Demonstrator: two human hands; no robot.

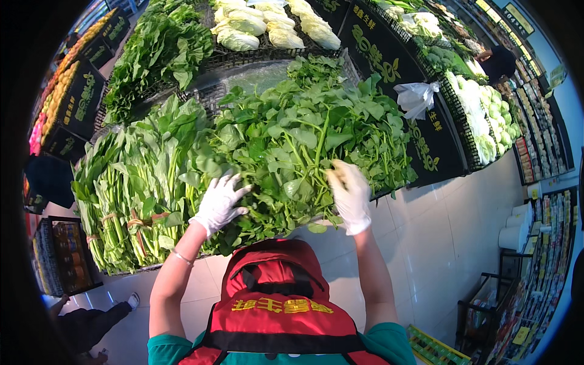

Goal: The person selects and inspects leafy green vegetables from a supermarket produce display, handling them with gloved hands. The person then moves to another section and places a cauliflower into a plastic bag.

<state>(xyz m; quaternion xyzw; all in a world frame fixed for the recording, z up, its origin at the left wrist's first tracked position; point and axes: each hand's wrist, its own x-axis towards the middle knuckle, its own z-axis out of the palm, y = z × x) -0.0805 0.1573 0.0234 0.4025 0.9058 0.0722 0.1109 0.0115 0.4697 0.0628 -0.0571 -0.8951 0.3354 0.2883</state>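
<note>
My left hand (222,202), in a white glove, lies with fingers spread at the near left side of a pile of loose leafy greens (277,137). Its fingertips touch the leaves, and no stem shows within its grasp. My right hand (351,196), gloved the same way, has its fingers curled in against the stems at the near right of that pile. Leaves partly hide those fingertips. Left of the pile stand bundles of long-stemmed greens (140,176), several tied with brown bands (141,222).
Napa cabbages (238,27) and darker leafy greens (159,52) fill crates at the far side. A white plastic bag (417,99) hangs on the black display panel (383,48) at right. Packed shelves (535,267) stand far right. Another person's leg (100,321) shows at lower left.
</note>
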